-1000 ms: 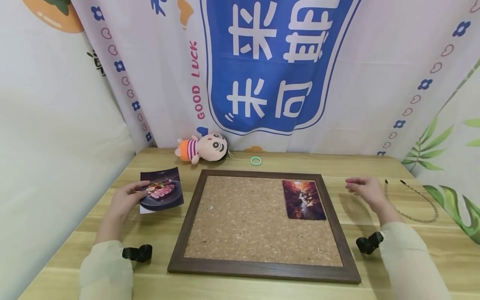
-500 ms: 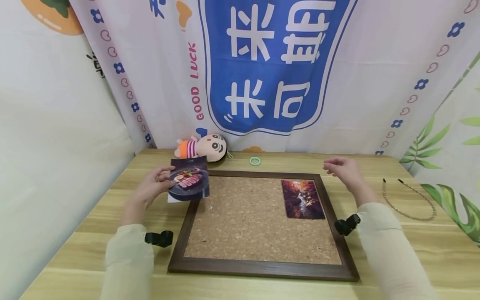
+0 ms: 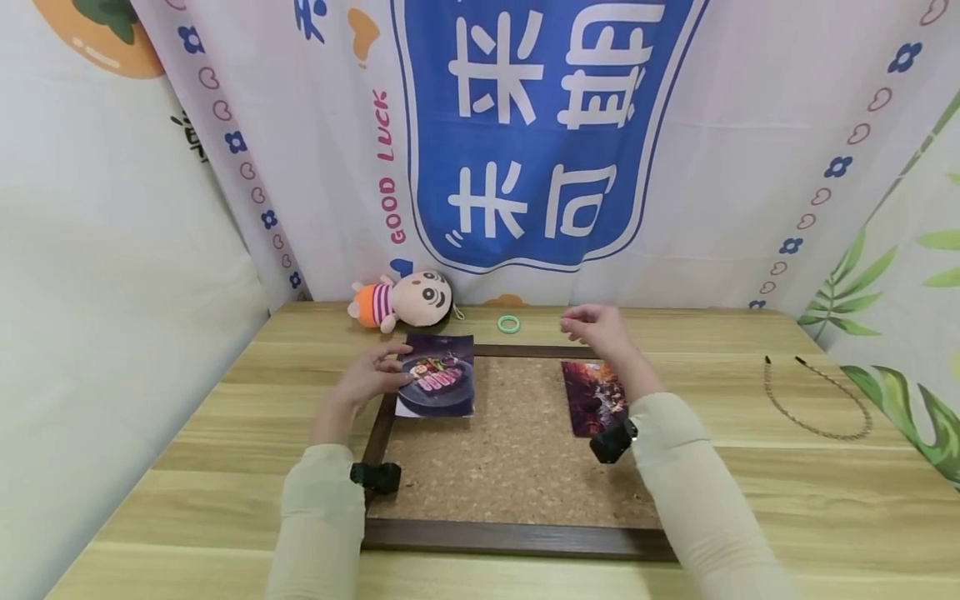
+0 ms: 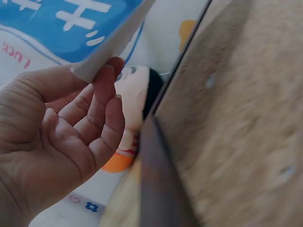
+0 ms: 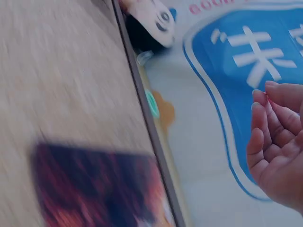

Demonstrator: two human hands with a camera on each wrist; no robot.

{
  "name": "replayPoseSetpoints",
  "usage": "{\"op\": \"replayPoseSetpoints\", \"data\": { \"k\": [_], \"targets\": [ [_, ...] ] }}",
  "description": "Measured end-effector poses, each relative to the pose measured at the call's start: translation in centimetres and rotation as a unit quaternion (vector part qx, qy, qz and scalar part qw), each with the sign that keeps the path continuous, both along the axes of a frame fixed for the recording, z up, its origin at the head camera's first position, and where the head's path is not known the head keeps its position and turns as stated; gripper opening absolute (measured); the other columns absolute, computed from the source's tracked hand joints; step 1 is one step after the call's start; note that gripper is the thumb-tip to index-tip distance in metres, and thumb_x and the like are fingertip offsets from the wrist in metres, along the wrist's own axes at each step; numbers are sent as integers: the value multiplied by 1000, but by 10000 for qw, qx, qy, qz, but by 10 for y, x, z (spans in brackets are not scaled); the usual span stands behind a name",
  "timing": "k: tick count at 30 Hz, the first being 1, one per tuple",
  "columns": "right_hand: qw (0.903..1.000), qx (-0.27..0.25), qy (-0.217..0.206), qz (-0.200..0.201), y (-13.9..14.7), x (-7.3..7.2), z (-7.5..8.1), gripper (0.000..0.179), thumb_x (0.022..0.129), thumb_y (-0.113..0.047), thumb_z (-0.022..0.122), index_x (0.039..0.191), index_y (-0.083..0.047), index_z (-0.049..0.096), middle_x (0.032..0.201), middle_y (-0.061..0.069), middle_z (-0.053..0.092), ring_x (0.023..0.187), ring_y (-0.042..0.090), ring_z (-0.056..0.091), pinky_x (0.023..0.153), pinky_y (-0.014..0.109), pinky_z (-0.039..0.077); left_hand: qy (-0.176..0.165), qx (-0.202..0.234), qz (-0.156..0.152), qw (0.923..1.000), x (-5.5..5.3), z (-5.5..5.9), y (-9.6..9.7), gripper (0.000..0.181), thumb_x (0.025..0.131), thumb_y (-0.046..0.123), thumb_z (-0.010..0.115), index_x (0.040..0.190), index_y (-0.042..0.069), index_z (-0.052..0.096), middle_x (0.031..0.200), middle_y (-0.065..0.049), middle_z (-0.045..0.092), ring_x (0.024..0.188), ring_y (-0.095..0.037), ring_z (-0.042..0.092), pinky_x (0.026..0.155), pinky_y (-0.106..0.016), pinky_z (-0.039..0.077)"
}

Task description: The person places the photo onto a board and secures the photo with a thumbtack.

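Observation:
My left hand (image 3: 369, 379) pinches the left edge of a photo print (image 3: 441, 375) of sliced meat on a dark plate. The print hovers over the upper left of a cork board (image 3: 510, 475) in a dark brown frame; in the left wrist view its pale back (image 4: 111, 49) shows. Above the board's far edge, my right hand (image 3: 603, 333) pinches a tiny red thing (image 5: 266, 96), mostly hidden by thumb and forefinger. A second print (image 3: 588, 400), an autumn stream scene, lies at the board's upper right, partly covered by my right forearm.
A plush doll (image 3: 408, 300) lies behind the board's left corner. Beside it sits a small green ring (image 3: 500, 324). At the right, a thin braided band (image 3: 817, 431) with black tips lies on the wooden table (image 3: 750, 492). A printed curtain (image 3: 720, 208) hangs behind.
My left hand has carried the meat print rightward from beside the board to over its upper left. My right hand has moved left and slightly farther back, from beyond the board's right side.

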State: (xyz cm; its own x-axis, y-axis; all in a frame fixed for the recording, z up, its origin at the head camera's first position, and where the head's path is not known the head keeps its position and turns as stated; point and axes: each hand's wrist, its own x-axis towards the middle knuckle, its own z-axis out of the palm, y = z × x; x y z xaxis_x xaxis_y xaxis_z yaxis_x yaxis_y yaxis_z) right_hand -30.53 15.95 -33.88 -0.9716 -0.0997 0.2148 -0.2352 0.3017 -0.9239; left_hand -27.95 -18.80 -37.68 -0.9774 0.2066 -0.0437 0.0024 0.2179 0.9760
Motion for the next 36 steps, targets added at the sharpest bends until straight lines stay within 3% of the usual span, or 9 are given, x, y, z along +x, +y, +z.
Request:
{"op": "replayPoseSetpoints", "data": {
  "k": [3,9,14,16,19,25,31,36],
  "targets": [
    [9993,-278,-155,187,-21,0,-6,22,80,-5,59,94,13,58,73,7,61,69,26,57,64,32,47,-88,-1,-45,10000,-1,-5,5,46,78,-6,58,121,-6,42,81,-6,56,69,-11,54,66,-28,47],
    [9963,-581,-373,503,-54,2,-15,20,79,-3,59,93,13,58,74,7,61,68,17,57,72,42,45,-109,-223,-79,9997,0,-10,12,44,80,-4,57,121,-7,42,87,-12,57,70,-12,55,67,-30,47],
    [9964,-450,-460,547,-78,0,-22,19,80,-5,60,92,10,60,69,3,59,72,34,55,70,46,42,0,-543,8,9985,-3,-13,15,43,78,-5,58,119,-8,44,85,-13,58,69,-12,53,63,-29,46],
    [9967,-380,-451,553,-87,-1,-27,18,79,-4,60,91,10,61,69,5,60,72,35,55,68,44,44,33,-701,89,9975,-4,-14,16,42,77,-6,58,118,-8,46,83,-14,58,67,-12,52,60,-27,46],
    [9966,-336,-562,492,-100,-4,-38,15,78,-3,61,88,8,62,69,6,60,63,26,56,62,39,47,58,-949,208,9953,-5,-16,17,41,76,-7,59,116,-7,48,79,-13,58,65,-12,51,57,-26,44],
    [9948,-583,-670,503,-120,-1,-57,11,77,1,61,84,9,61,69,9,60,59,19,57,55,31,47,17,-1266,388,9912,-7,-21,21,40,75,-7,60,114,-3,51,74,-9,55,62,-14,49,55,-25,42],
    [9951,-508,-706,475,-130,2,-65,11,78,-1,61,84,9,62,74,10,61,66,16,58,59,29,48,6,-1436,359,9890,-6,-22,20,38,76,-6,59,114,-3,51,74,-8,53,61,-15,47,55,-25,41],
    [9972,-421,-454,418,-132,5,-69,11,77,-1,61,83,8,63,74,9,60,64,12,56,59,27,47,48,-1498,301,9883,-6,-23,17,37,77,-7,57,114,-5,51,74,-8,51,61,-14,46,54,-24,40]
  ]
}}
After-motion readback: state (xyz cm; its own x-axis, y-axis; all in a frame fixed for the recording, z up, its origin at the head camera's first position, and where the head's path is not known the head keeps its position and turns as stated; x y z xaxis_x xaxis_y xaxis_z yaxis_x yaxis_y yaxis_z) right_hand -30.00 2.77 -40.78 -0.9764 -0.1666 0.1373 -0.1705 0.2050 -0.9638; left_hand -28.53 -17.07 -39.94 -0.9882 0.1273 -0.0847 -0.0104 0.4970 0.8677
